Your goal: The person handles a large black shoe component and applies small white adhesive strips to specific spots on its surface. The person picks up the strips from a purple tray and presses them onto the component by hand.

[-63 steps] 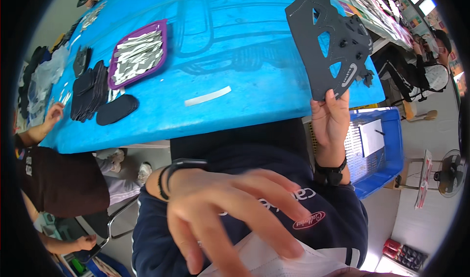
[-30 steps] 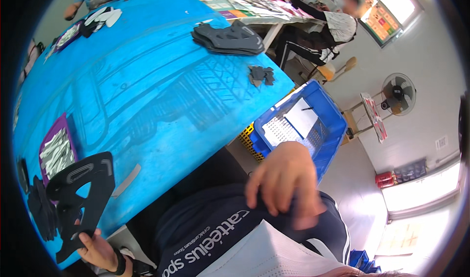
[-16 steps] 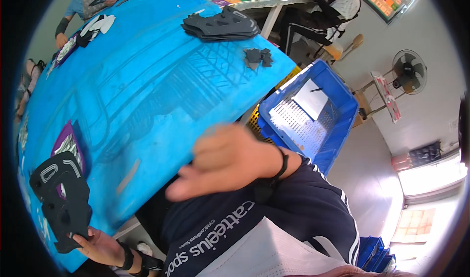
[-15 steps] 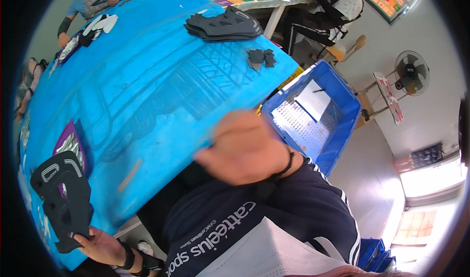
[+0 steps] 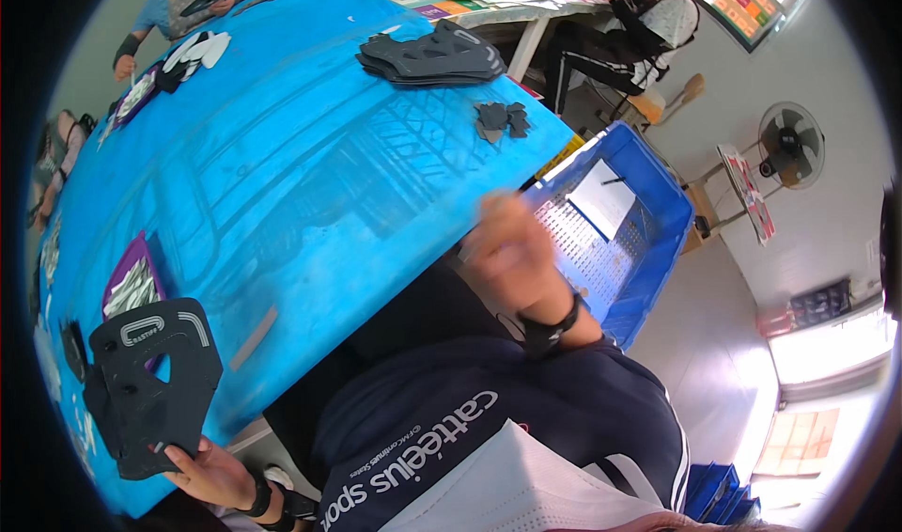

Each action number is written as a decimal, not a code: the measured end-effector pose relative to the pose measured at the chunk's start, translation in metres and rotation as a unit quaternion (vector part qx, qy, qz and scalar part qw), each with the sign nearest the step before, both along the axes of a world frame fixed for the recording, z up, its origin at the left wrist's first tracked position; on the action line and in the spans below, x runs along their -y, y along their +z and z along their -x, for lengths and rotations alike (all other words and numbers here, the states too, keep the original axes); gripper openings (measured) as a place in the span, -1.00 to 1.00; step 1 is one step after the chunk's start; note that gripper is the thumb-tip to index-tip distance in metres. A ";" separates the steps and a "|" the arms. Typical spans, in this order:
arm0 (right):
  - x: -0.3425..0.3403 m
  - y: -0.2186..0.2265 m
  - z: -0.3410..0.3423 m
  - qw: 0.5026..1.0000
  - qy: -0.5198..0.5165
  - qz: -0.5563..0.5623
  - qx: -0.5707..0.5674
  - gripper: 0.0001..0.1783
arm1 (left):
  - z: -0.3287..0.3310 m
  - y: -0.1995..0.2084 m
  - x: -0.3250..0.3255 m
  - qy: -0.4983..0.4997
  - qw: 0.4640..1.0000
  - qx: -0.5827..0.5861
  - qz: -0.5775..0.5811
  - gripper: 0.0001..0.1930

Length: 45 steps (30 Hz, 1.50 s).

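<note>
At the lower left, my left hand [image 5: 218, 471] pinches the near edge of a thin dark grey shaped panel [image 5: 183, 382], thumb on top. This panel has a cut-out hole, small dark studs and pale printed marks at its far end. It is tilted above the blue table [image 5: 310, 241], partly covering a purple tray [image 5: 141, 247] of silvery strips. My right hand [image 5: 512, 250] is lifted beside the table edge, close to the blue crate. Motion smears its fingers, and I see nothing identifiable in them.
A stack of similar panels [image 5: 432, 57] lies at the far table edge, with dark scraps [image 5: 501, 121] nearby. A pale strip [image 5: 254, 337] lies near my side. The blue crate [image 5: 672, 241] at right holds paper [image 5: 601, 198] and a pen. Other people sit beyond the table.
My right hand has moved right, from in front of my body toward the crate. My left hand has shifted slightly right with the panel, which now shows more of its face and its hole.
</note>
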State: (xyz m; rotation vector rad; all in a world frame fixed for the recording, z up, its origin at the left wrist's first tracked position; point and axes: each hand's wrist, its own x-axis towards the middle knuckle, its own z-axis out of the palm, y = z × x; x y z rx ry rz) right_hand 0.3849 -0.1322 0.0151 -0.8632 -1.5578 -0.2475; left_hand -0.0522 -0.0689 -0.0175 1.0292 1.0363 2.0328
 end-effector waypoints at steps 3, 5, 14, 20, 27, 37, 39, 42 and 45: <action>-0.018 -0.027 0.027 0.986 -0.058 -0.054 0.149 -0.44 | -0.012 -0.004 -0.001 -0.029 0.999 -0.016 -0.027 -0.61; -0.030 -0.032 0.048 0.993 -0.009 -0.031 0.111 -0.48 | -0.020 -0.010 0.002 -0.029 0.999 -0.007 -0.012 -0.60; -0.056 0.006 0.116 0.925 0.225 0.306 0.003 -0.65 | -0.027 -0.024 0.011 -0.148 0.986 -0.064 -0.044 -0.58; -0.071 -0.002 0.122 0.922 0.270 0.278 0.000 -0.74 | -0.020 -0.035 0.005 -0.081 0.990 -0.105 -0.042 -0.58; -0.075 -0.007 0.123 0.958 0.204 0.201 -0.010 -0.73 | 0.033 -0.043 -0.009 -0.224 0.952 -0.208 -0.031 -0.62; -0.068 -0.001 0.126 0.988 0.120 0.078 0.065 -0.78 | 0.087 -0.079 -0.035 -0.150 0.971 -0.163 0.089 -0.62; -0.053 0.013 0.147 0.911 0.307 0.046 0.273 -0.80 | 0.104 -0.088 -0.044 0.034 0.890 -0.452 0.049 -0.58; -0.047 0.031 0.165 0.851 0.396 0.000 0.344 -0.94 | 0.119 -0.091 -0.047 0.068 0.936 -0.343 0.049 -0.50; -0.062 0.037 0.161 0.920 0.330 0.011 0.209 -0.62 | 0.118 -0.081 -0.050 0.154 0.911 -0.381 0.041 -0.44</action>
